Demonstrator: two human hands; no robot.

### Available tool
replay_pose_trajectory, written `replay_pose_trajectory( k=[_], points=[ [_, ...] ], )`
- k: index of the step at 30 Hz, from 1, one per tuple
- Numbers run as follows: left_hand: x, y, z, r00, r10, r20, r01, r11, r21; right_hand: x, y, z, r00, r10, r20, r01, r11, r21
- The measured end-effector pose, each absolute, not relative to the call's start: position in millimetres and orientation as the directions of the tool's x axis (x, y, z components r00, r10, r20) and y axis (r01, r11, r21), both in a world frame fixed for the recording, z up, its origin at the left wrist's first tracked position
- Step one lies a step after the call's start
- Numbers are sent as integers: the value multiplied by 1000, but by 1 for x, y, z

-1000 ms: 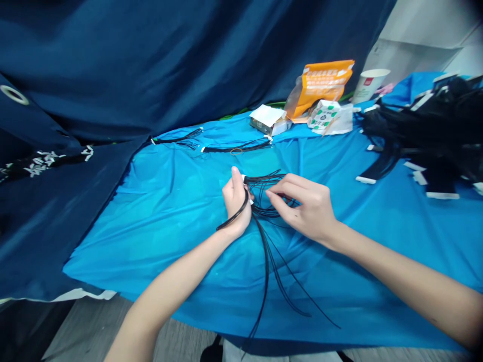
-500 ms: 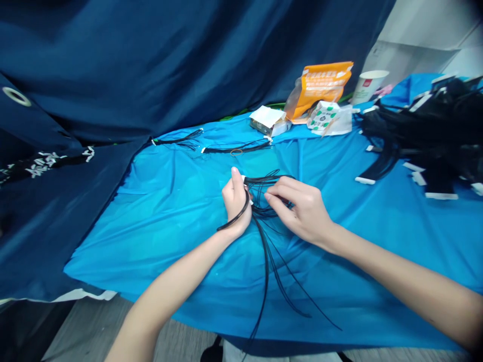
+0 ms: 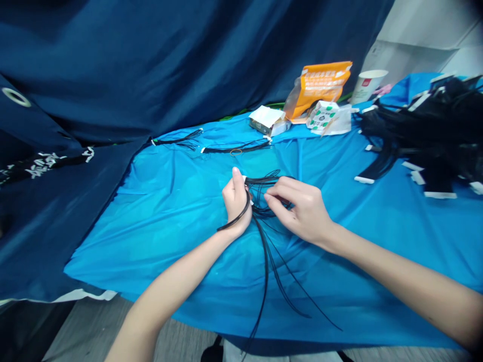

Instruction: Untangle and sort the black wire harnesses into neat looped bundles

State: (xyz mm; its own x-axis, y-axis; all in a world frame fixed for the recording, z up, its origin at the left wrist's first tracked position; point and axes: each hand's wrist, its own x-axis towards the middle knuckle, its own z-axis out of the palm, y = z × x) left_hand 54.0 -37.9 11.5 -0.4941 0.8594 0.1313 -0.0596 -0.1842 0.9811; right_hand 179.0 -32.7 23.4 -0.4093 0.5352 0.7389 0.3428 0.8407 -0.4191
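A bundle of thin black wires (image 3: 266, 256) with a white connector hangs from my left hand (image 3: 237, 203), which is closed round it near the middle of the blue cloth. One thicker black strand curves over the back of that hand to the wrist. Some wires loop to the right; others trail down toward the cloth's front edge. My right hand (image 3: 300, 211) is just to the right, thumb and fingers pinched together on the looped wires. The exact strands between those fingertips are too small to tell.
A large pile of black wire bundles with white connectors (image 3: 433, 136) lies at the right. Along the back stand an orange pouch (image 3: 324, 88), a paper cup (image 3: 368, 86), a small box (image 3: 267, 120) and a white-green packet (image 3: 322, 116). Two wire bundles (image 3: 237, 149) lie behind my hands.
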Motion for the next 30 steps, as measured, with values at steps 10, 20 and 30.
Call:
replay_pose_trajectory(
  k=[10,20,30],
  points=[
    [56,-41,13,-455,880,138,17,-146,989,179,-32,21,-415,526,742,346,846,-406],
    [54,-42,2,-366,868,335,299,-232,926,176,-33,15,-460,397,794,463,871,-167],
    [56,-35,11,-380,923,62,-111,-112,987,178,-27,15,-522,211,827,544,829,131]
  ],
)
